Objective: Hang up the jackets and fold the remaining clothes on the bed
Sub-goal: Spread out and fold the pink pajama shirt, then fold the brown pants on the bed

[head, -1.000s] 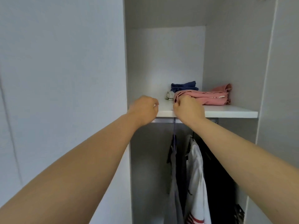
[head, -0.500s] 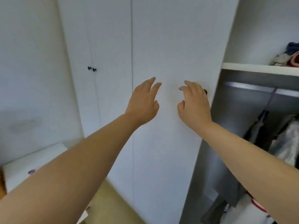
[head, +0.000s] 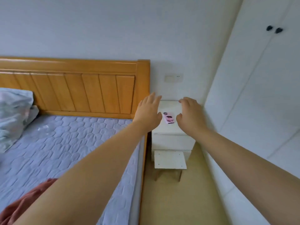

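Hands, since the wardrobe: half a second ago both hands were raised before white wardrobe doors. They now reach out over the gap between bed and wall, the view having turned from the wardrobe to the bed.
Garment: a crumpled rust-red cloth garment (head: 24,207) lies at the near edge of the bed, in the lower left corner of the view. It is partly hidden under the left forearm and cut off by the frame. The visible part runs slantwise from that corner up to the right. Collar, hem and true long axis cannot be made out.
Bed: a lavender quilted mattress (head: 65,143), with a pale bundled pillow (head: 13,114) at the far left.
Left hand (head: 148,111): fingers straight and spread, holding nothing.
Right hand (head: 190,114): fingers loosely bent, also empty.
Step in hand: apparently the return from the wardrobe for the next piece of clothing.
Next move: likely calls for dropping both hands down and left onto the garment, then spreading it flat to see whether it hangs or folds.
Bedside: a small white stool (head: 169,159) stands in front of a white bedside cabinet (head: 172,137), which carries a pink card (head: 168,117).
Headboard: an orange slatted wooden headboard (head: 81,91) stands against the wall.
Wardrobe: white wardrobe doors (head: 259,95) with black knobs (head: 274,29) stand on the right.
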